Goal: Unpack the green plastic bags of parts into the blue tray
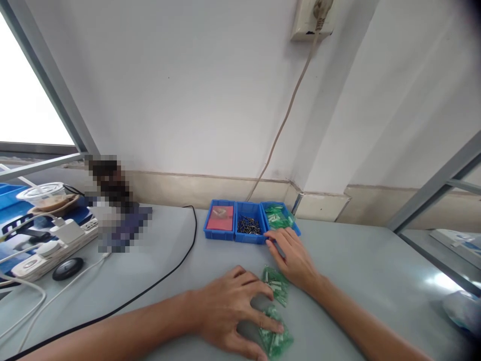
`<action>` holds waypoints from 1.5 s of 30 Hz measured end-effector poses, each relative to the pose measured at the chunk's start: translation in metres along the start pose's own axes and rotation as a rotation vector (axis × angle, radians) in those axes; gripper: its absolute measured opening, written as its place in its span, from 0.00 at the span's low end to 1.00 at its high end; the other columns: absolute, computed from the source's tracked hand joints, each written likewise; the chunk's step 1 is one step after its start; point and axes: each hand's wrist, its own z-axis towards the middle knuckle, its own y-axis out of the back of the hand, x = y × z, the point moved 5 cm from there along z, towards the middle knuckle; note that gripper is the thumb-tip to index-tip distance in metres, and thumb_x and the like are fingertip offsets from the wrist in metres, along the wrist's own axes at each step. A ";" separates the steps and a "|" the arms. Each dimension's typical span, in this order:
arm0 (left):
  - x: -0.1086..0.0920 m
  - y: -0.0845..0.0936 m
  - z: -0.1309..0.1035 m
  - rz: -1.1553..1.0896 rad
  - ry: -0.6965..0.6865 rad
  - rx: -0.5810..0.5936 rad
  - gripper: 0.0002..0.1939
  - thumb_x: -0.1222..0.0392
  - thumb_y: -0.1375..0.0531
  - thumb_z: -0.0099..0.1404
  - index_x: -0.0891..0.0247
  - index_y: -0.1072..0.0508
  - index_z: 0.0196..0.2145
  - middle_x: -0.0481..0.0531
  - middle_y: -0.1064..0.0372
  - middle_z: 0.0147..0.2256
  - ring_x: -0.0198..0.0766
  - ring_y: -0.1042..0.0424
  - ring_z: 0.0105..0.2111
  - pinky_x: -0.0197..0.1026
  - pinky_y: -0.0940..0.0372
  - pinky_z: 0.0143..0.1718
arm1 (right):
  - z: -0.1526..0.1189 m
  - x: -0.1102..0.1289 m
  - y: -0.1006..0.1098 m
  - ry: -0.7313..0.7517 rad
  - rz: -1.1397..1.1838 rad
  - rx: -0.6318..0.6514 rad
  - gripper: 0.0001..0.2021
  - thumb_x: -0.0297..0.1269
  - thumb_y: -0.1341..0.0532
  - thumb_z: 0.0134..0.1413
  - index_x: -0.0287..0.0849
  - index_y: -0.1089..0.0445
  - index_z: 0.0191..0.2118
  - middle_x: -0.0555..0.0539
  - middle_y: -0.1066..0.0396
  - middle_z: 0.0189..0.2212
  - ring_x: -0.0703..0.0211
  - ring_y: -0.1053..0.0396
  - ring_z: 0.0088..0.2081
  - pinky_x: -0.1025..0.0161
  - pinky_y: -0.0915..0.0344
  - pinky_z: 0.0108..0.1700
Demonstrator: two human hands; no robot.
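Observation:
My left hand (237, 311) is spread over the table, palm down, its fingers apart. Its fingertips rest on or just above a clear green plastic bag (276, 341) with small pale pieces in it. A second green bag (276, 285) lies just beyond, beside the index finger. My right hand (291, 253) is at the front edge of the right blue bin (295, 226), fingers over the rim and thumb apart; nothing shows in its grasp. More green bags (277, 215) lie in that bin. Small dark metal screws or pins (248, 225) fill part of the middle blue bin (248, 205).
The left blue bin (219, 234) holds a red card (220, 218) with a small clear bag on it. A black cable (176, 266) crosses the table. A power strip (56, 249), a black mouse-like object (68, 268) and a lidded cup (43, 193) stand left. The wall is behind.

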 end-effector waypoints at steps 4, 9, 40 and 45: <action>0.016 0.003 -0.002 0.034 0.024 -0.128 0.26 0.35 0.28 0.62 0.56 0.22 0.48 0.58 0.26 0.57 0.52 0.26 0.53 0.51 0.39 0.58 | -0.003 0.006 -0.005 0.052 0.063 0.077 0.11 0.35 0.47 0.77 0.45 0.26 0.50 0.44 0.21 0.39 0.50 0.25 0.41 0.53 0.29 0.48; 0.047 0.009 -0.006 0.155 0.192 -0.215 0.19 0.42 0.36 0.74 0.62 0.27 0.43 0.56 0.23 0.47 0.46 0.27 0.48 0.46 0.39 0.51 | -0.006 0.013 -0.012 0.083 0.117 0.233 0.11 0.36 0.47 0.78 0.46 0.27 0.44 0.48 0.23 0.35 0.55 0.25 0.35 0.59 0.30 0.39; 0.057 0.019 -0.006 -0.206 0.472 -0.331 0.17 0.52 0.43 0.80 0.62 0.29 0.33 0.47 0.29 0.31 0.36 0.31 0.32 0.37 0.38 0.37 | -0.008 0.033 -0.014 -0.103 0.411 0.362 0.20 0.46 0.44 0.77 0.46 0.41 0.29 0.54 0.38 0.25 0.58 0.40 0.29 0.59 0.41 0.35; 0.063 0.016 -0.008 -0.364 0.564 -0.344 0.14 0.50 0.46 0.81 0.61 0.27 0.42 0.46 0.28 0.31 0.35 0.31 0.30 0.37 0.39 0.34 | -0.008 0.023 -0.019 -0.259 0.576 0.425 0.25 0.51 0.46 0.77 0.45 0.43 0.26 0.54 0.44 0.24 0.60 0.44 0.28 0.62 0.45 0.31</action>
